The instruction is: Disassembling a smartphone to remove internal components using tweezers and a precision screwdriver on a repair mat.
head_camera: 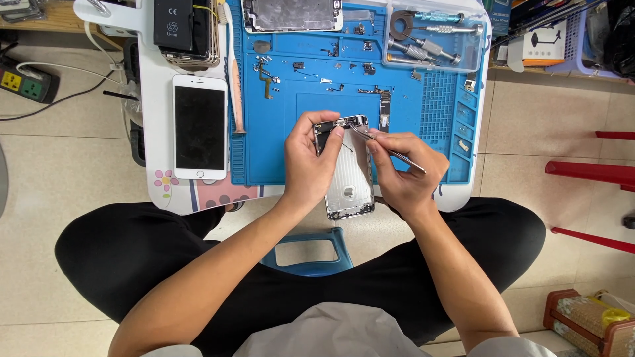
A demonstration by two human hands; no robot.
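Nearest, black-trousered knees crossed on a tiled floor, a blue stool (311,254) between them. Above the lap, both hands meeting over the table's near edge. Left hand (309,165) curled around the left side of an emptied silver phone shell (349,185), thumb and fingertips pinching its upper end, shell tilted and held off the blue work mat (278,125). Right hand (405,175) closed in a pen-like pinch on slim metal tweezers (383,145), tips touching the shell's top corner near the dark fittings.

Likely light and stiff, that shell, yet thin-walled and easily bent or scratched; smooth metal, so probably slippery; safest held by the long side edges, as now, away from the small parts at the top. Tweezers rigid, sharp, needing only a gentle squeeze.

Farther out, tiny screws and brackets scattered across the mat, a white phone (200,127) lying face-up on the white table (151,99) to the left, a clear box of screwdriver handles (430,36) at the far right.
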